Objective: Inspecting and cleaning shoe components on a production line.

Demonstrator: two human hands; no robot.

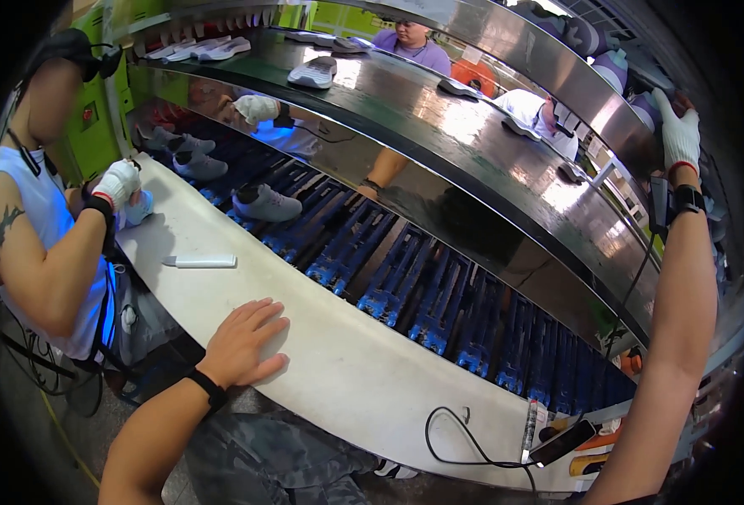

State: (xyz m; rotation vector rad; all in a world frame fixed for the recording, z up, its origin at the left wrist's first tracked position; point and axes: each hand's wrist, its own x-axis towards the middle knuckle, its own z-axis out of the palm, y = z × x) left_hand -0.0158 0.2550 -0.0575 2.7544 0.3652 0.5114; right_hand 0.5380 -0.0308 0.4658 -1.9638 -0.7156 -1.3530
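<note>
My left hand (247, 341) is bare and lies palm down on the white curved worktop (347, 370), fingers outstretched and holding nothing. A slim white tool (202, 262) with a grey tapered tip rests on the worktop beyond it. At the upper right my raised right hand (679, 135) wears a white knit glove with bare fingertips. Its thumb and fingers look spread, beside a grey-purple shoe (644, 109) on the upper rack. Whether they touch that shoe, I cannot tell. A dark device with a cable hangs by my right wrist.
Blue conveyor slats (422, 311) run behind the worktop, carrying grey shoes (267, 204) at the left. Above is a dark belt (406, 114) with shoe soles (311, 73). A co-worker (44, 202) sits left. A black device (562, 442), cable and coloured handles (589, 465) lie front right.
</note>
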